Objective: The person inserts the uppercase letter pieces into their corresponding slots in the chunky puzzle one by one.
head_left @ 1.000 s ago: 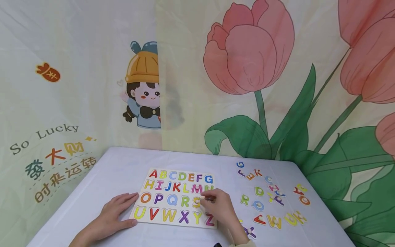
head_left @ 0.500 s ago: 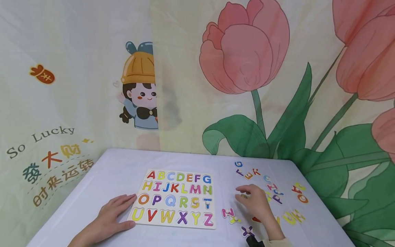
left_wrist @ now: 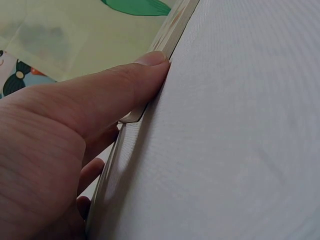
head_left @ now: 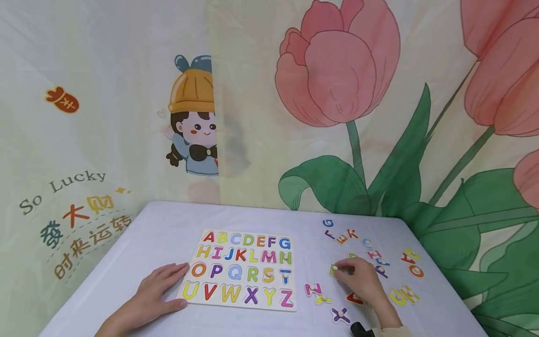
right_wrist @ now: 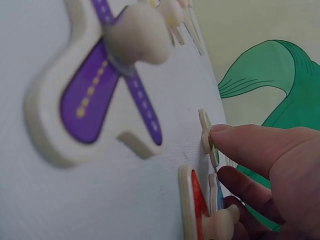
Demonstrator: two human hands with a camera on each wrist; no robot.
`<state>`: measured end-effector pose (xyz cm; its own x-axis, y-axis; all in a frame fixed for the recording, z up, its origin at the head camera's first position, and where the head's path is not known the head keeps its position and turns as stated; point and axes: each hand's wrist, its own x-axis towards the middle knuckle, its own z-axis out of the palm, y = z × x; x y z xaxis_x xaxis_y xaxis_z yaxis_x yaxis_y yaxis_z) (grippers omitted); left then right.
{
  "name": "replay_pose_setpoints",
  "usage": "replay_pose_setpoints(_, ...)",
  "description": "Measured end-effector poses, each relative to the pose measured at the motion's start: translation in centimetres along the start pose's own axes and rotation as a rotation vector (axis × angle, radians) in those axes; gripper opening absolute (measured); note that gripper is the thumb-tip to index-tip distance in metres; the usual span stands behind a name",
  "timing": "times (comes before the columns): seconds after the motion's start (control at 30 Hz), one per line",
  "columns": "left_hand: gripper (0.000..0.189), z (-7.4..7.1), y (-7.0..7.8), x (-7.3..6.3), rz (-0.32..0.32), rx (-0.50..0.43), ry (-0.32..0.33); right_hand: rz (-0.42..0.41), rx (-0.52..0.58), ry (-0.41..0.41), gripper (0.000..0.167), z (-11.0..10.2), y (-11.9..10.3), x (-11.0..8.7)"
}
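Two hands, both yours, flank one alphabet board (head_left: 238, 283) whose four rows hold seven, seven, six and six letters. Your left hand (head_left: 150, 293) lies with fingers extended, fingertips touching the board's left edge and thumb on its near left corner. Your right hand (head_left: 365, 281), right of the board, is narrowed to a pinch on one green R piece (head_left: 332, 270), which the fingers partly cover. At least two knobbed pieces sit in the board near its right edge: one S piece (head_left: 268, 276) and one T piece (head_left: 285, 278).

Just right of the board's near right corner are one pink Z piece (head_left: 313, 290) and one yellow Y piece (head_left: 323, 298), close together, then one purple X piece (head_left: 340, 315). One red V piece (head_left: 355, 298) is partly hidden under your right hand. Right of the board's far right corner are four: blue G piece (head_left: 328, 223), purple F piece (head_left: 330, 235), orange E piece (head_left: 342, 240), red K piece (head_left: 352, 234). Well right of the board, one yellow U piece (head_left: 397, 297) meets one yellow H piece (head_left: 410, 294).
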<state>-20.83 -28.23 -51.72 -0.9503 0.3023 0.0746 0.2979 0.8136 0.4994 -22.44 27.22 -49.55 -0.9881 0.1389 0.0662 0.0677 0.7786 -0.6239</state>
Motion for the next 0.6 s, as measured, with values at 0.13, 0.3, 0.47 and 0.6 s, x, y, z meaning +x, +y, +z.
replay_pose_setpoints(0.13, 0.092, -0.09, 0.03, -0.11, 0.013, 0.016, 0.011, 0.017, 0.008, -0.001, 0.023, 0.19, 0.19, 0.07)
replay_pose_setpoints(0.3, 0.091, -0.26, 0.33, -0.18, 0.029, 0.023, 0.014, 0.032, 0.018, 0.003, 0.024, 0.31, 0.47, 0.21)
replay_pose_setpoints(0.47, 0.092, -0.3, 0.33, -0.14, 0.012, 0.008, 0.007, 0.049, 0.023, 0.011, 0.022, 0.41, 0.51, 0.33)
replay_pose_setpoints(0.6, 0.091, -0.25, 0.31, -0.25, 0.026, 0.015, 0.017, 0.042, 0.018, 0.015, 0.017, 0.34, 0.25, 0.42)
